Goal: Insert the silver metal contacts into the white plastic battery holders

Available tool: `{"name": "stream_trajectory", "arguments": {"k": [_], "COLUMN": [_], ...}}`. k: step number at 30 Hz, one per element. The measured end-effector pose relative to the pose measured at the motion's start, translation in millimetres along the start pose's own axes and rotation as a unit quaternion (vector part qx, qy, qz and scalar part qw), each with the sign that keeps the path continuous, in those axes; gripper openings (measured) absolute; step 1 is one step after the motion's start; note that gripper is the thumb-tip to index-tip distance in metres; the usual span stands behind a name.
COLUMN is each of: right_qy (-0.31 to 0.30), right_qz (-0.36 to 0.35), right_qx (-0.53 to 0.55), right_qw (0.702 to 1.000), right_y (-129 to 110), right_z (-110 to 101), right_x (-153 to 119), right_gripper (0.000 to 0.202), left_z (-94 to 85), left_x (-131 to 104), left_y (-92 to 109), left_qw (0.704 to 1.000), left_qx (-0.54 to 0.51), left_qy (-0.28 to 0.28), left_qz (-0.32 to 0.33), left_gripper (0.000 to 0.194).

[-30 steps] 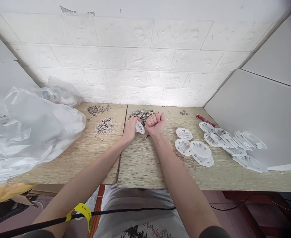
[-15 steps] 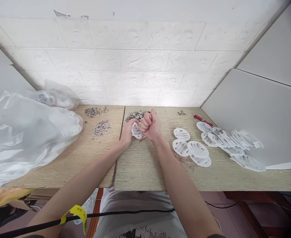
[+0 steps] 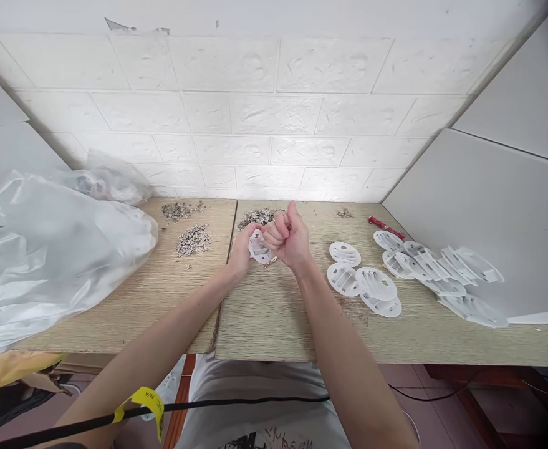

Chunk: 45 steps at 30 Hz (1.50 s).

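A round white plastic disc [image 3: 259, 247] is held upright above the table, its edge pinched by my left hand [image 3: 242, 251]. Against the disc's right side is my right hand [image 3: 289, 236], its fingers curled and its thumb raised. A thin brownish strip [image 3: 270, 262] shows just below the right hand; whether the fingers grip it is unclear. Behind my hands lies a pile of small metal parts [image 3: 257, 217]. Several similar discs [image 3: 375, 284] rest to the right of my right forearm.
More white discs [image 3: 472, 310] lean at the right panel, near a red tube [image 3: 386, 227]. Two metal-part piles [image 3: 194, 241] lie left of the table seam. A large plastic bag [image 3: 58, 249] fills the left side. A black cable [image 3: 227, 401] crosses in front.
My right hand has turned slightly and moved a little away from the disc, so more of the disc shows. The whole view has shifted slightly.
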State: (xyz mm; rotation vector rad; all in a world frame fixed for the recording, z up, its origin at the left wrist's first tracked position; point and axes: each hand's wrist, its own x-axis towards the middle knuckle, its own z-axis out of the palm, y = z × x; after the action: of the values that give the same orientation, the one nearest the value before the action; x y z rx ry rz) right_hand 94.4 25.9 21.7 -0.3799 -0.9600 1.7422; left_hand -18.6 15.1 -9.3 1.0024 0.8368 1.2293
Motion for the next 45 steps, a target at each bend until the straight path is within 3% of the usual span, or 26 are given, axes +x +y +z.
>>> {"name": "stream_trajectory", "arguments": {"k": [10, 20, 23, 28, 45], "right_qy": [0.025, 0.046, 0.047, 0.101, 0.099], "right_qz": [-0.035, -0.116, -0.105, -0.092, -0.108], "right_qx": [-0.085, -0.084, -0.056, -0.018, -0.019], "right_qw": [0.995, 0.989, 0.992, 0.99, 0.989], "right_y": [11, 23, 19, 9, 7], "right_z": [12, 19, 21, 23, 22], "right_x": [-2, -2, -4, -7, -9], "right_gripper": [0.068, 0.067, 0.068, 0.068, 0.067], "left_z": [6.1, 10.8, 9.5, 7.3, 5.5], "left_x": [-4, -10, -10, -9, -8], "left_y": [-1, 4, 4, 2, 6], "left_qw": [0.996, 0.995, 0.998, 0.998, 0.998], "left_qx": [-0.066, -0.087, -0.063, -0.037, -0.006], "left_qy": [0.042, 0.039, 0.024, 0.027, 0.044], "left_qz": [-0.031, 0.002, 0.02, 0.049, 0.044], "left_gripper": [0.031, 0.029, 0.026, 0.028, 0.028]}}
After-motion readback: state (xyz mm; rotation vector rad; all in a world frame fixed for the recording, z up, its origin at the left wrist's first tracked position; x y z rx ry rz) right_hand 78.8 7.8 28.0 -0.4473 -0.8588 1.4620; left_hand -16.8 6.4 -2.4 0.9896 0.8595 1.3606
